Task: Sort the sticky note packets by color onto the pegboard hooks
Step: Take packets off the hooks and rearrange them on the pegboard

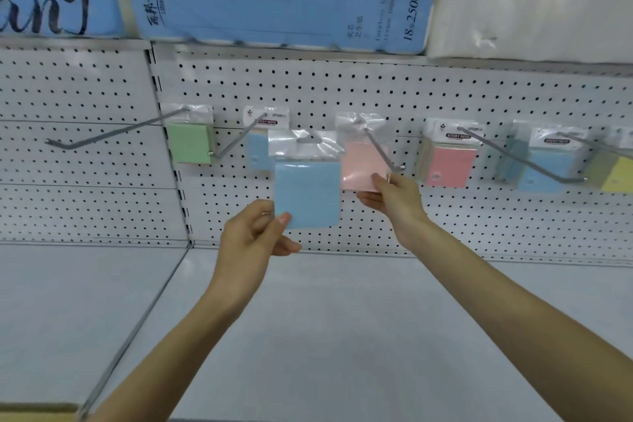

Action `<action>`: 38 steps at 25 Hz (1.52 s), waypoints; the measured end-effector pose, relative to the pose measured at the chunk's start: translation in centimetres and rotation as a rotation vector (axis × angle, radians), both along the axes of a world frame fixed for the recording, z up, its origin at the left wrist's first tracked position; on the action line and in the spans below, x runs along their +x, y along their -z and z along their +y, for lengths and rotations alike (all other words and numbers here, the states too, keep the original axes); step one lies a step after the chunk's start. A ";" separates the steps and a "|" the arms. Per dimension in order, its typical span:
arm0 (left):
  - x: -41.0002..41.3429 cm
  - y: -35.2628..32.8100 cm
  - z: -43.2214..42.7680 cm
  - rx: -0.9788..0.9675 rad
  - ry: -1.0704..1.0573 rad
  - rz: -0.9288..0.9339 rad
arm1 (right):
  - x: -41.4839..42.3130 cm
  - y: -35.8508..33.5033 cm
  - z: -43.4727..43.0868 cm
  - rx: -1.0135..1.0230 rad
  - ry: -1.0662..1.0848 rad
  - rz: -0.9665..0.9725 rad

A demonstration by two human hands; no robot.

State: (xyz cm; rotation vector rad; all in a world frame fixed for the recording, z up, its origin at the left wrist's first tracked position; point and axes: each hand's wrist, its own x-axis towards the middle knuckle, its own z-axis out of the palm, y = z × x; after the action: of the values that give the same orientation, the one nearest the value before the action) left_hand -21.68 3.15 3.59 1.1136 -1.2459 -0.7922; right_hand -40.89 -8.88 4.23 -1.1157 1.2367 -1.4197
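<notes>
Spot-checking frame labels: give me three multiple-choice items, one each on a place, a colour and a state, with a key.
1. Where does the light green sticky note packet hang on the white pegboard?
A. Left end of the packet row
B. Right end of the row
C. Middle of the row

2. What colour is the plastic-wrapped packet in the left hand?
A. Yellow
B. Blue
C. Green

3. What is the right hand doing?
A. Hanging open, holding nothing
B. Holding a yellow packet
C. Gripping the pale pink packet

Key:
1 A: only a bare metal hook lies left of it.
2 B: the plastic-wrapped packet shows a blue pad, pinched at its lower left corner.
3 C: the thumb lies on the front of the pale pink packet and the fingers curl beneath its lower right corner.
</notes>
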 end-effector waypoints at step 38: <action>-35.4 -3.1 7.2 -0.112 0.304 0.098 | -33.8 0.6 24.5 -0.200 0.029 0.227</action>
State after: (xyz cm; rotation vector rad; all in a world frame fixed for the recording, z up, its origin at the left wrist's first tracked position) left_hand -57.11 10.30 6.67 0.7955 -1.3770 -0.9790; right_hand -74.67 15.60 3.63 -1.4331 1.2930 -1.4946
